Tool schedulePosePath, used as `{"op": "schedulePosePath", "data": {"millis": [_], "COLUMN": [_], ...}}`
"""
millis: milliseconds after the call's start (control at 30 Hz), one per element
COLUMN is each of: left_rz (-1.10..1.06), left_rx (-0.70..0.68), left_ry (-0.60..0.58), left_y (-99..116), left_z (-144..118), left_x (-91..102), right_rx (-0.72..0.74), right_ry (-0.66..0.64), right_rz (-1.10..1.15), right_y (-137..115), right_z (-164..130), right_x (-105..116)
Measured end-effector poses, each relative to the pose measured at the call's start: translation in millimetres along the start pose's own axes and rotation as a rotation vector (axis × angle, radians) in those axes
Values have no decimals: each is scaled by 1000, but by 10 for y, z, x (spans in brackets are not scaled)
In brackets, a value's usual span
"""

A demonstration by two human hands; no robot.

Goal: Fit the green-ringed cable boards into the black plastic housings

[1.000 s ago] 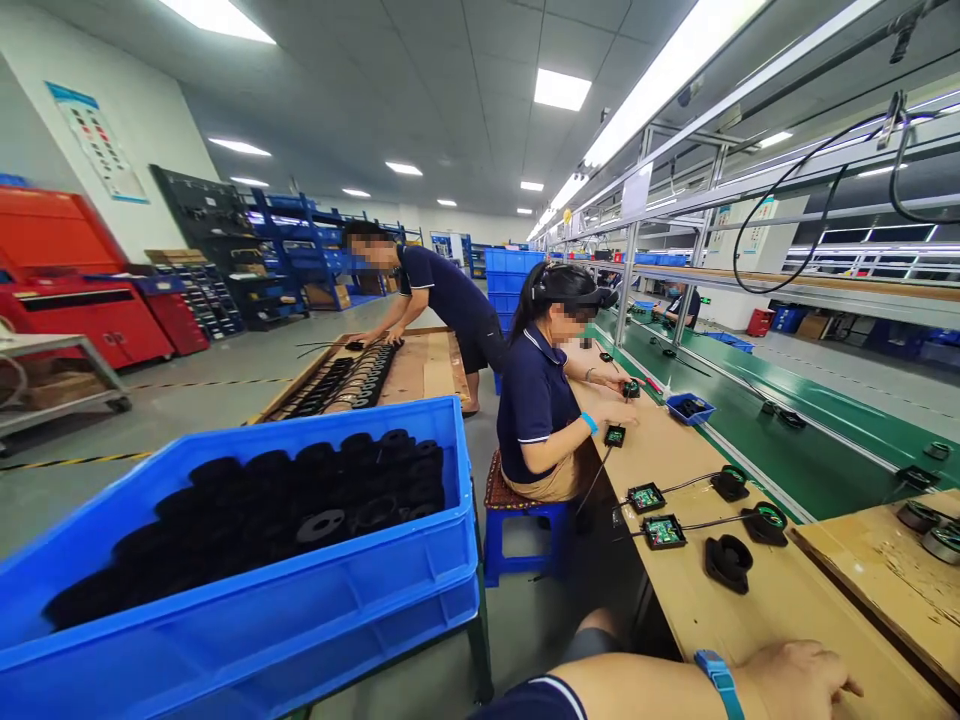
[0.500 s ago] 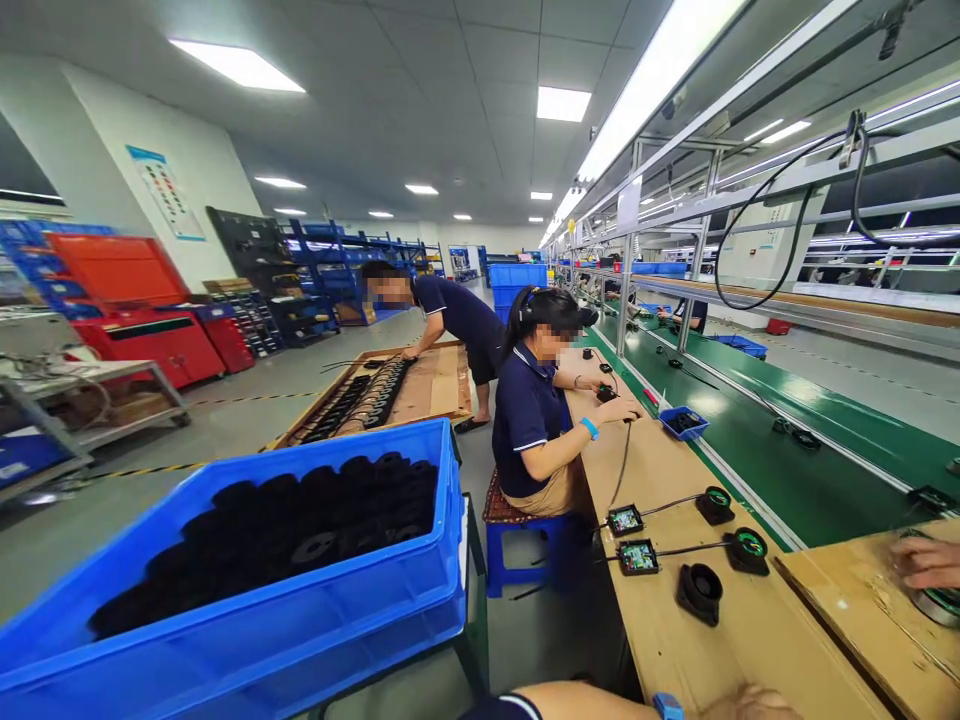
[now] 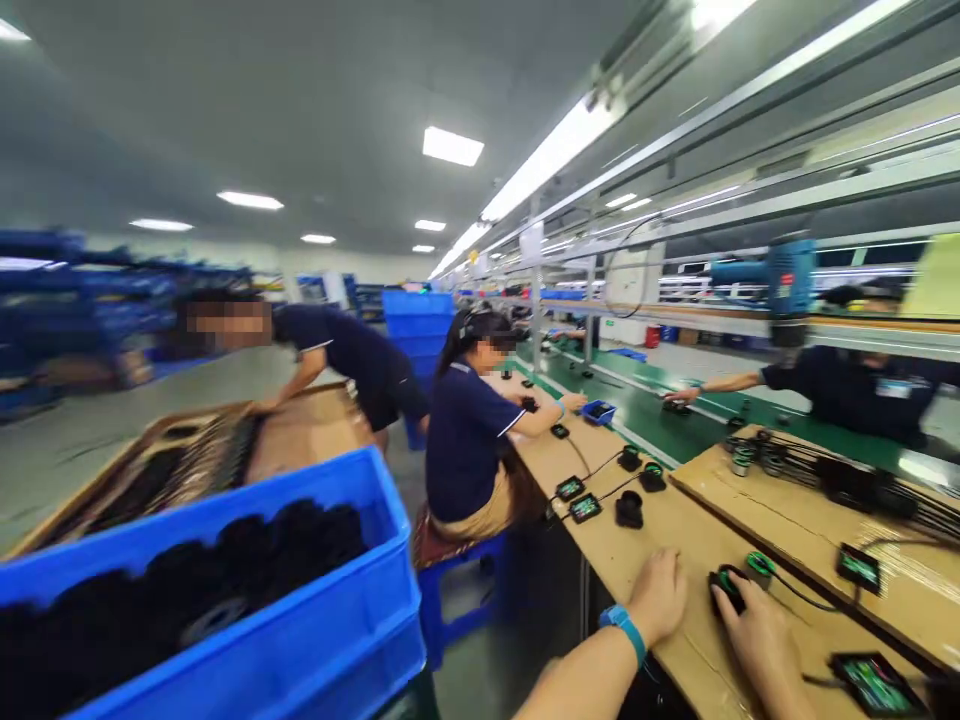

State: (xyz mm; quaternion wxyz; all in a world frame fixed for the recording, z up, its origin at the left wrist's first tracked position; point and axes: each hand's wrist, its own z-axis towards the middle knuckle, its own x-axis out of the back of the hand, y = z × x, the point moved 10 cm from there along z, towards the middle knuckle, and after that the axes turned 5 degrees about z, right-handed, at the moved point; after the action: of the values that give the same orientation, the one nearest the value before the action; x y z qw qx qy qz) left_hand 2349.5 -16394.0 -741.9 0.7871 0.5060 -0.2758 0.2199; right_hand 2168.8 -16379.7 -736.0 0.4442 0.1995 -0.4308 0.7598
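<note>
My left hand [image 3: 658,598], with a blue wristband [image 3: 624,634], is over the cardboard-covered bench; its fingers point away from me and are too blurred to read. My right hand [image 3: 765,640] grips a black round housing [image 3: 721,590] with a green ring inside, thumb on its near left side. Just beyond that hand is a grey cylindrical part with a green circuit top [image 3: 760,566], with a black cable running right. Farther up the bench lie an empty-looking black housing [image 3: 629,510] and two small boxed circuit boards, one of them a green board [image 3: 585,507] cabled to a round part [image 3: 653,477].
A blue crate [image 3: 360,570] full of black round parts stands at my left. A seated co-worker [image 3: 469,430] works farther up the bench; another person [image 3: 345,350] bends over a wooden tray [image 3: 315,420]. A green conveyor [image 3: 660,435] runs alongside, and a blue power tool [image 3: 789,285] hangs right.
My view has swung right. Both my hands now show clearly over the bench, the right one on the black housing. The seated co-worker's arm reaches toward the small blue bin.
</note>
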Motion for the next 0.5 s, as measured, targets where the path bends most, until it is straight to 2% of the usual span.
{"op": "schedulePosePath", "data": {"millis": [100,233,333,433,500], "left_rz": [62,176,208,177,123], "left_rx": [-21,-21,-65,-87,-54], "left_ry": [-61,-167,-147,-128,-126], "left_y": [-70,-236,-322,-317,-249], "left_z": [-48,-77,-37,13,23], "left_x": [-100,-303,-336,-298,-225], "right_rx": [-45,-185,-200,-207,-243], "right_ry": [21,-2,-46,7,38], "right_rz": [-30,-66,-35,-17,-38], "right_y": [-116,-216,-447,-680,-773], "right_z": [-111,-174,-129,-74,-72], "right_x": [-81,31,247,571,735]}}
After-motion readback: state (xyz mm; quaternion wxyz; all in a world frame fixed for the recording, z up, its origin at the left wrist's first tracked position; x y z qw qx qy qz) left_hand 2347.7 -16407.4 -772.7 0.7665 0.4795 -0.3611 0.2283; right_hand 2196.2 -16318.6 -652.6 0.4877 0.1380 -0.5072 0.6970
